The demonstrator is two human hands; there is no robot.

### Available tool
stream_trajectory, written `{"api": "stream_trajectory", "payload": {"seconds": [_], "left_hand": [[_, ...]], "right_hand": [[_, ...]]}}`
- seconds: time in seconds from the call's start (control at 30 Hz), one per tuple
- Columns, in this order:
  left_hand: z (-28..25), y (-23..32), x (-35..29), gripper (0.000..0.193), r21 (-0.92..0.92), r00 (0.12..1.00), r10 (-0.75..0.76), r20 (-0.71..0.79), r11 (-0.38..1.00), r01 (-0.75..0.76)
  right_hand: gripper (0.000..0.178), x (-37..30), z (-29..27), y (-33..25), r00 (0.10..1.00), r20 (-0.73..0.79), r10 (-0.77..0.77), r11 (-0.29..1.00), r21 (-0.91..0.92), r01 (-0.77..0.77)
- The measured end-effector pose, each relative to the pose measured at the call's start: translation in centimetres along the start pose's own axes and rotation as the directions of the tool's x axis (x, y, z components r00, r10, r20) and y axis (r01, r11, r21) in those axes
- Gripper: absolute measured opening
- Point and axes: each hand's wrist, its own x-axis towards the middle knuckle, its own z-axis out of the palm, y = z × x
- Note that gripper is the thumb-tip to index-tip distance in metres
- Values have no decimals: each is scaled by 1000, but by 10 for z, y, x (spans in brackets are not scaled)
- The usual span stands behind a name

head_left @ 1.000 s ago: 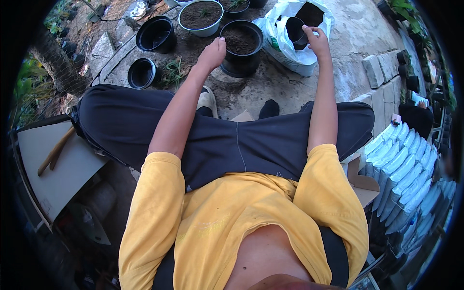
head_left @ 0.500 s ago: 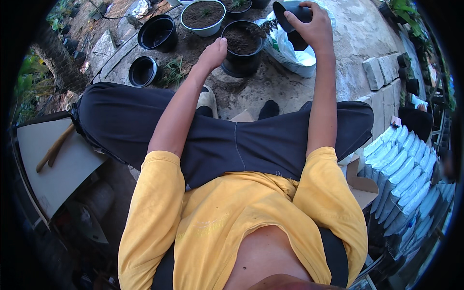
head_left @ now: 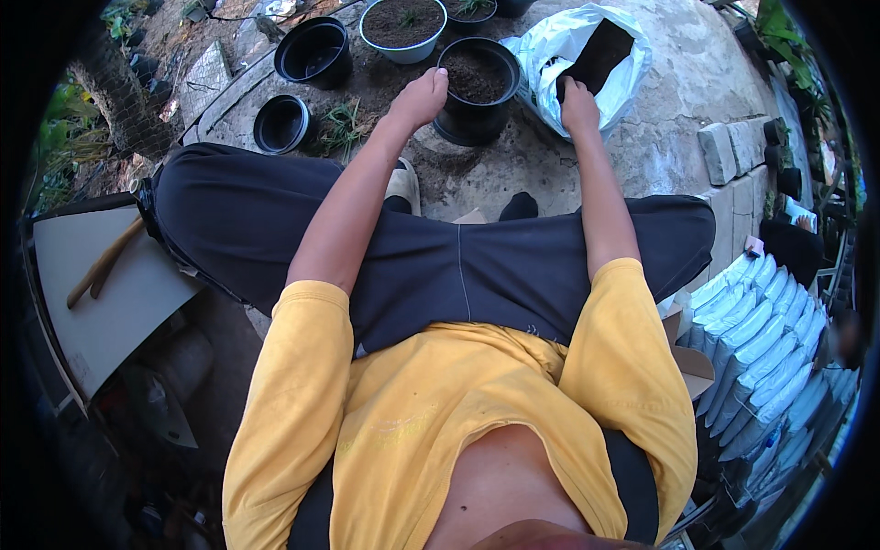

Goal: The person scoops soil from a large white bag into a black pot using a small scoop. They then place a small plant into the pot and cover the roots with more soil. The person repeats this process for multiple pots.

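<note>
My left hand (head_left: 424,98) is closed on the left rim of a black plant pot (head_left: 469,128) with loose brown soil (head_left: 472,78) inside. This pot stands on the ground in front of my feet. To its right, my right hand (head_left: 579,108) reaches over the near edge of an open white plastic bag (head_left: 632,78). Its fingers are wrapped round a smaller black pot (head_left: 598,57), which lies tilted in the bag's mouth. How much soil is in that smaller pot is too dark to tell.
Left of the soil pot are a white pot (head_left: 403,53) with soil and a seedling, a large black pot (head_left: 313,55), a small black pot (head_left: 282,125) and a grass clump (head_left: 341,126). Concrete blocks (head_left: 718,154) and stacked silvery bags (head_left: 756,339) lie at the right.
My right hand has come down from above the soil pot's right side into the white bag with the small black pot. Soil no longer falls from it. My left hand still holds the rim.
</note>
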Motion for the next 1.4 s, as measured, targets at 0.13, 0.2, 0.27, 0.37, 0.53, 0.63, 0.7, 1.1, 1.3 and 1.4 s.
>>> {"api": "stream_trajectory", "payload": {"seconds": [0.13, 0.2, 0.27, 0.37, 0.53, 0.63, 0.7, 1.1, 1.3, 1.4], "left_hand": [[-2, -6, -2, 53, -11, 1000, 3, -7, 1000, -4], [-2, -7, -3, 53, -12, 1000, 12, -22, 1000, -13], [-2, -7, -2, 53, -22, 1000, 18, -12, 1000, -18], [-1, -3, -1, 53, -18, 1000, 26, -5, 999, -26], [4, -4, 1, 54, -15, 999, 16, -35, 1000, -16], [5, -3, 3, 54, -16, 1000, 6, -17, 1000, -6], [2, -6, 2, 54, -13, 1000, -1, -15, 1000, 1], [-1, -10, -2, 54, -20, 998, 50, -49, 998, -51], [-1, 1, -4, 53, -35, 1000, 8, 0, 999, -8], [-1, -1, -4, 53, -36, 1000, 31, -5, 999, -31]], "right_hand": [[49, 10, 1, 0, 988, 151, 19, 983, 178, -46], [49, 16, -1, 5, 987, 162, 20, 955, 290, -67], [49, 21, -3, 14, 987, 159, 24, 898, 430, -91], [54, 25, -12, 25, 990, 136, 46, 736, 665, -126], [62, 28, -61, 36, 978, 94, 187, 663, 722, -197], [63, 26, -97, 40, 964, 24, 264, 719, 661, -214], [64, 21, -127, 27, 967, 33, 251, 732, 647, -212], [58, -20, -194, -111, 926, -378, -2, 987, 148, 63], [77, 9, -125, -34, 920, -343, 189, 980, 5, -199], [63, -3, -87, -25, 947, -258, 192, 980, 3, -197]]}}
